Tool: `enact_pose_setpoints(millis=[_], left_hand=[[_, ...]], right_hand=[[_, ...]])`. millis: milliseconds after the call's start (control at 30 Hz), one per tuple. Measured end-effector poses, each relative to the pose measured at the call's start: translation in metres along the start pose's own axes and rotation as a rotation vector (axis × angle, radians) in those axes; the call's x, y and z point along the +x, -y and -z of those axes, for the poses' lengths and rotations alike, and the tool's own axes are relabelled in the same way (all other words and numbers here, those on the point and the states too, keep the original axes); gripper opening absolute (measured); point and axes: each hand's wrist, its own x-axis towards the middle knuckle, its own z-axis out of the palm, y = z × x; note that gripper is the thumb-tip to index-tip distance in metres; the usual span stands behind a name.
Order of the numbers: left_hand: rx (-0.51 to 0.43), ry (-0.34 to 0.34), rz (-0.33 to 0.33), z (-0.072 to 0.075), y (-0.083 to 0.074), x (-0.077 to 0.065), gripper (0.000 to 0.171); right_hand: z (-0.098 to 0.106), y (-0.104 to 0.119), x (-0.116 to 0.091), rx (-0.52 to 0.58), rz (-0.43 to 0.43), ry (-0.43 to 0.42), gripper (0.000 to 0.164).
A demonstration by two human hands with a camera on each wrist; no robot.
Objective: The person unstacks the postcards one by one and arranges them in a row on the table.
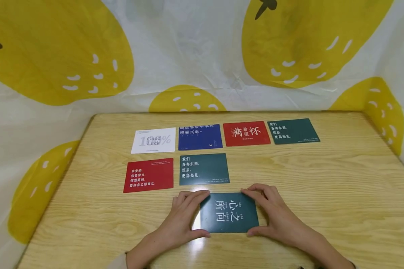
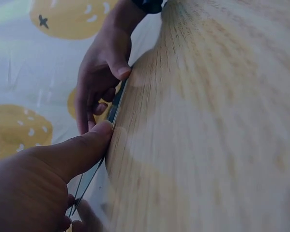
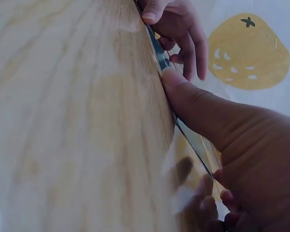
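A dark green card (image 1: 229,213) with large white characters, turned sideways, lies near the table's front. My left hand (image 1: 183,216) grips its left end, thumb at the near edge and fingers at the far corner. On the opposite end my right hand (image 1: 276,216) holds it the same way, thumb near and fingers far. Both wrist views show the card edge-on as a thin strip; its printed face is hidden there. Just beyond it lies another green card (image 1: 204,169), with a red card (image 1: 148,175) to that one's left.
A back row holds a white "Good Luck" card (image 1: 153,140), a blue card (image 1: 200,137), a red card (image 1: 247,133) and a green card (image 1: 293,131). The wooden table (image 1: 340,179) ends at a hanging cloth (image 1: 188,48) with yellow fruit shapes.
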Motion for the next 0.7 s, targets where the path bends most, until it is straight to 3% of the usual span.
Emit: enact_pose_setpoints(millis=[300, 700], left_hand=[[0.009, 0.018, -0.013, 0.001, 0.001, 0.0, 0.099], [0.024, 0.01, -0.008, 0.0, 0.001, 0.0, 0.102]], right_hand=[[0.001, 0.001, -0.001, -0.022, -0.013, -0.02, 0.097], [0.013, -0.007, -0.001, -0.025, -0.013, 0.061, 0.094]])
